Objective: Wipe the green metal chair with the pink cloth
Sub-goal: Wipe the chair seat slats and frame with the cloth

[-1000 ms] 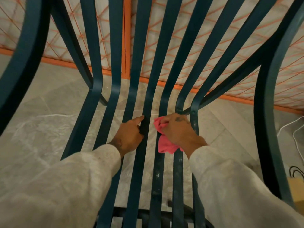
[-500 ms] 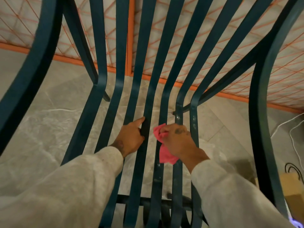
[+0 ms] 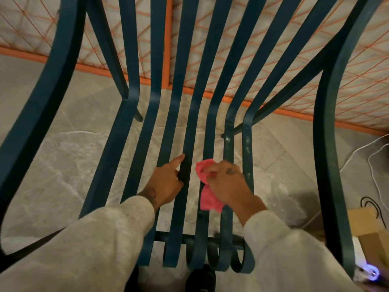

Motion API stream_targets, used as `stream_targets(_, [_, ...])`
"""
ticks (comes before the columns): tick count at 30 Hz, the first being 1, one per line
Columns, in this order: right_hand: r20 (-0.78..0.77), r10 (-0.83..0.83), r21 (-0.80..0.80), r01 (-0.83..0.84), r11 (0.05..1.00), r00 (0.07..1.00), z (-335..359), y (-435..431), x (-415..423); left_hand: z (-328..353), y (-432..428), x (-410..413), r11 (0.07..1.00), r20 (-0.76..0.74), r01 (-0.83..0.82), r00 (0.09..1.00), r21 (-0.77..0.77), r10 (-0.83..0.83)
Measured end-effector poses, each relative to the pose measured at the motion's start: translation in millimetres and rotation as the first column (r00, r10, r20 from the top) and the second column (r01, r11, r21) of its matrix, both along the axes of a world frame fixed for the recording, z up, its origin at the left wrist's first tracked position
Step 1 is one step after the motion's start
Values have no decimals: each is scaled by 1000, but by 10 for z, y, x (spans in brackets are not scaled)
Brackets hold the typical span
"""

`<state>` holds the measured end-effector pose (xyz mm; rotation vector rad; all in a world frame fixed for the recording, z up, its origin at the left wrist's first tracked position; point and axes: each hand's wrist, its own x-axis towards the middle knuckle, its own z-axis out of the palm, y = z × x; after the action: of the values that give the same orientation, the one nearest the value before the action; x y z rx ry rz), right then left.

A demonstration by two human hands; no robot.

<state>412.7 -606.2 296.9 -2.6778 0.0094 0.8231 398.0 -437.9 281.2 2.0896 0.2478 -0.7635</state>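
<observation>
Green metal chair (image 3: 189, 131): top is cut off by the upper edge.
Pink cloth (image 3: 207, 202): its middle is hidden under the right hand (image 3: 227, 184).
Left hand (image 3: 166, 183): some fingers (image 3: 176, 163) are hidden behind the chair.
Blue light (image 3: 371, 273): too blurred to be told.

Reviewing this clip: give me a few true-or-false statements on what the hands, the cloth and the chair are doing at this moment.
1. The right hand holds the pink cloth on the seat slats of the green metal chair. True.
2. The left hand hangs clear of the chair. False: it grips a seat slat beside the cloth.
3. The cloth is draped over an armrest. False: it lies on the middle seat slats.
4. An orange mesh panel stands behind the chair. True.
</observation>
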Motion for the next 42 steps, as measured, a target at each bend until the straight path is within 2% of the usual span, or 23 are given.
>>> stream_targets(4, [-123, -35, -4, 34, 999, 992, 63, -12, -113, 37, 18, -132, 1000, -30, -2, 1000, -14, 2])
stream_targets(9, [-135, -183, 39, 190, 981, 974, 0, 30, 191, -7, 20, -194, 999, -20, 23, 1000, 37, -22])
stream_targets(12, [-175, -113, 39, 122, 992, 978, 45, -10, 43, 5, 18, -205, 1000, -27, -4, 1000, -4, 4])
stream_targets(18, [-308, -74, 107, 112, 988, 949, 264, -69, -501, 141, 8, -365, 1000, -19, -2, 1000, -28, 1])
stream_targets(20, [-319, -192, 217, 269, 938, 928, 461, -170, -519, 193, 25, -433, 999, -41, 26, 999, -38, -27])
stream_targets(22, [-348, -317, 312, 428, 848, 882, 660, -284, -486, 236, 51, -519, 998, -42, 62, 997, -14, -62])
stream_targets(24, [-379, -381, 357, 513, 780, 843, 783, -352, -426, 256, 57, -598, 997, -37, 73, 997, 0, -73])
stream_targets(25, [-384, -379, 361, 515, 778, 842, 802, -353, -401, 257, 52, -653, 997, -37, 71, 997, 4, -71])
stream_targets(28, [-349, -320, 360, 441, 822, 881, 767, -284, -348, 274, 3, -843, 996, -39, 77, 996, 40, -75])
stream_targets(32, [-216, -187, 292, 246, 924, 958, 538, -160, -346, 240, -50, -1038, 998, -44, -5, 999, 57, 8])
stream_targets(35, [-134, 62, 155, -40, 987, 989, 244, -80, -396, 148, -53, -1051, 997, -29, -24, 999, 71, 26])
stream_targets(36, [-124, 188, 70, -180, 981, 974, 194, -63, -421, 134, -41, -1030, 997, -34, -21, 999, 73, 24])
stream_targets(38, [-105, 319, -72, -327, 942, 942, 134, -34, -535, 82, -11, -1018, 997, -47, -2, 999, 72, 6])
stream_targets(42, [-131, 279, -83, -291, 953, 951, 22, -38, -910, 17, 19, -1017, 1000, -24, -18, 1000, 17, 18])
